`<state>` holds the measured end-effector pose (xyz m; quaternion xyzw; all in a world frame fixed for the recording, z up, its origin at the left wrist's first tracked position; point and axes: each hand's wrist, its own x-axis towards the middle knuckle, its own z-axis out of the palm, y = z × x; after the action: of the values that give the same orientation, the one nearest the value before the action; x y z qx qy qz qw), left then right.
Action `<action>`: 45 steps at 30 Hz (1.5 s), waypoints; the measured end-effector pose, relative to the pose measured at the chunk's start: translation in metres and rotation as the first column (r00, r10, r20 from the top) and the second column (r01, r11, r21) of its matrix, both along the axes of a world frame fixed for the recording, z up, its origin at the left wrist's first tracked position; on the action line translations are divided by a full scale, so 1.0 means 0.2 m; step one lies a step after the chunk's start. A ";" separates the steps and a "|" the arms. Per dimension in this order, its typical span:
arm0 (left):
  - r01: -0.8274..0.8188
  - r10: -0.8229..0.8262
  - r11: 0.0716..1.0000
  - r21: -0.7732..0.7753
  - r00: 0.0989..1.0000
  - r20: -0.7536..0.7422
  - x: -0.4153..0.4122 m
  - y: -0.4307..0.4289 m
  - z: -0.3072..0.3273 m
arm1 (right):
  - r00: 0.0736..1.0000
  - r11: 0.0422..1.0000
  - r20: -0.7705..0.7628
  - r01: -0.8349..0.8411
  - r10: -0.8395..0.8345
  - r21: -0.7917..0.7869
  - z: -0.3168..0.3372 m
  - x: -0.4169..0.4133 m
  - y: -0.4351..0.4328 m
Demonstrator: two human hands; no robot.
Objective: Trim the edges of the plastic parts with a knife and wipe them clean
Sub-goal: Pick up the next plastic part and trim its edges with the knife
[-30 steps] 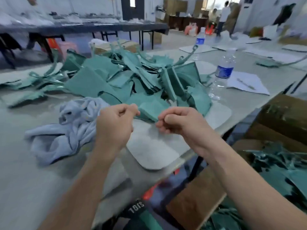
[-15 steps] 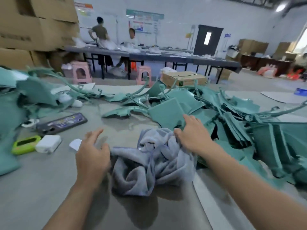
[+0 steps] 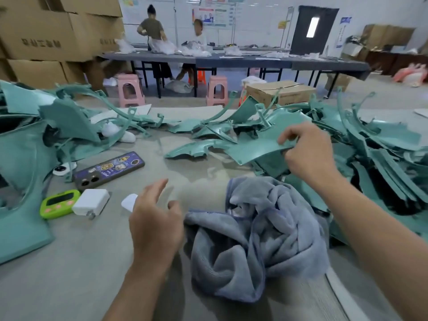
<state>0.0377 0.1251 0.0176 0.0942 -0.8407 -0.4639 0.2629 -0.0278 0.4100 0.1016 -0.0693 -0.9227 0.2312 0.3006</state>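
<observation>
Teal plastic is now in my right hand (image 3: 308, 154). Half a second ago that hand lay on the far edge of the grey cloth (image 3: 254, 239) with nothing in it. Now it pinches one flat plastic part (image 3: 259, 147) by its near edge, fingers on top and thumb beneath, and holds it raised above the pile of parts (image 3: 382, 154) on the right of the table (image 3: 92, 286). My left hand (image 3: 155, 218) has hardly moved: it hovers spread and empty above the tabletop, just left of the cloth and close to a small white object (image 3: 129, 201). I cannot tell whether that object is the knife. I read this as a fresh piece being picked for trimming, with no cutting or wiping begun on it. The cloth lies crumpled between my arms, within easy reach. The phone (image 3: 108, 170), green timer (image 3: 59, 203) and white charger (image 3: 91, 202) sit further left, apart from the work.
</observation>
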 end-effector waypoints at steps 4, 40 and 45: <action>0.168 -0.161 0.984 0.056 0.981 -0.112 0.06 0.04 0.07 | 0.906 0.947 -0.298 -0.246 0.301 0.208 0.11 0.17 -0.30; 0.386 -0.354 0.901 0.200 0.918 -0.178 0.20 0.14 0.03 | 0.871 0.881 -0.160 -0.472 0.464 -0.017 -0.25 0.55 -0.61; 0.192 -0.126 0.903 0.384 0.974 -0.189 0.16 0.10 0.06 | 0.970 0.985 -0.194 -0.163 0.148 -0.062 -0.22 0.46 -0.44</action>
<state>0.0688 0.1443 0.0297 0.0394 -0.7092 -0.6519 0.2656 0.0648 0.3228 0.0570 0.0140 -0.8829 0.2953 0.3648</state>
